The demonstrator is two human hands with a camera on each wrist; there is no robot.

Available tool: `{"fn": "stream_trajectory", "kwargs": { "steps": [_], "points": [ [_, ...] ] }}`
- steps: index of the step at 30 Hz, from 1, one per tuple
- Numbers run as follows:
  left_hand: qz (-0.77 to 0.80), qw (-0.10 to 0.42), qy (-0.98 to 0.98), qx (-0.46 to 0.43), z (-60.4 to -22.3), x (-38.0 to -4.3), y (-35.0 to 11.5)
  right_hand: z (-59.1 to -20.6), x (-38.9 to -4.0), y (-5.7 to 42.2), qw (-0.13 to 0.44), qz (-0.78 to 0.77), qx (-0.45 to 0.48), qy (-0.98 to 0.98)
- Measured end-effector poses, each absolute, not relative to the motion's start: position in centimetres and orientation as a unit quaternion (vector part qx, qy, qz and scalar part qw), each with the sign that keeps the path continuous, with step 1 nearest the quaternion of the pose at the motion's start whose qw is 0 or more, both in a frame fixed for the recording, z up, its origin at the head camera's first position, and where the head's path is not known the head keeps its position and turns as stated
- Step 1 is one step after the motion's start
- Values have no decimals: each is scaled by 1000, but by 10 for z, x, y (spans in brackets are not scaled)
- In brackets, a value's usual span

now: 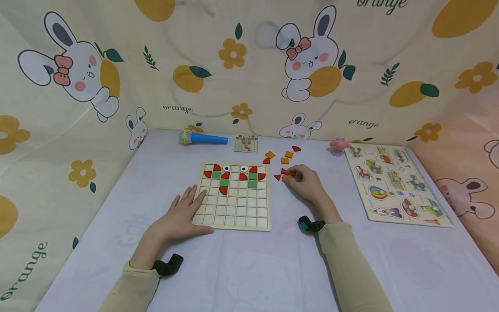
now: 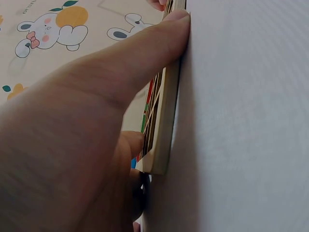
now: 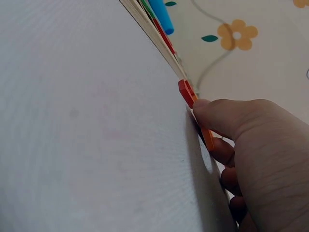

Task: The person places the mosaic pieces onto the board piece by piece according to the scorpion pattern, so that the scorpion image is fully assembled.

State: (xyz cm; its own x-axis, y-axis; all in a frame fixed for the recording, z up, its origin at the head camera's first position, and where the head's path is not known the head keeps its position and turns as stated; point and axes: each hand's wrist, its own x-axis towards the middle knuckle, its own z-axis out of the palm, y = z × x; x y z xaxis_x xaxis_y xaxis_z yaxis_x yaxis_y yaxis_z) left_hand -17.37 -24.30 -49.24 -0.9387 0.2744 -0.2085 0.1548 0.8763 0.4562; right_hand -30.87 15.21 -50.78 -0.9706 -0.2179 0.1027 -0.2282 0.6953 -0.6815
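Note:
A square wooden grid board point(image 1: 241, 212) lies on the table, with red, green and eye-marked tiles in its upper rows. My left hand point(image 1: 178, 220) rests at the board's lower left corner, fingers spread and thumb along the near edge point(image 2: 166, 121). Just right of the board, my right hand point(image 1: 308, 184) pinches an orange tile point(image 3: 208, 139) between thumb and fingers, low over the table. Close to those fingertips lie small red tiles point(image 1: 277, 177). Farther back are loose orange tiles point(image 1: 285, 160) and red quarter-round tiles point(image 1: 296, 148).
A small pattern card point(image 1: 246, 143) lies behind the board, with a blue toy microphone point(image 1: 206, 138) to its left. At the right are a pink figurine point(image 1: 339, 145) and a wooden picture puzzle point(image 1: 393, 186). A printed cloth point(image 1: 249, 86) hangs behind the table.

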Motion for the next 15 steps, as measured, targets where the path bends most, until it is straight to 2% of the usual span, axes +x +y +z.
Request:
{"fn": "stream_trajectory", "kwargs": {
  "steps": [15],
  "points": [
    [219, 136, 960, 108, -490, -173, -241, -510, -310, 154, 14, 369, 127, -921]
  ]
}}
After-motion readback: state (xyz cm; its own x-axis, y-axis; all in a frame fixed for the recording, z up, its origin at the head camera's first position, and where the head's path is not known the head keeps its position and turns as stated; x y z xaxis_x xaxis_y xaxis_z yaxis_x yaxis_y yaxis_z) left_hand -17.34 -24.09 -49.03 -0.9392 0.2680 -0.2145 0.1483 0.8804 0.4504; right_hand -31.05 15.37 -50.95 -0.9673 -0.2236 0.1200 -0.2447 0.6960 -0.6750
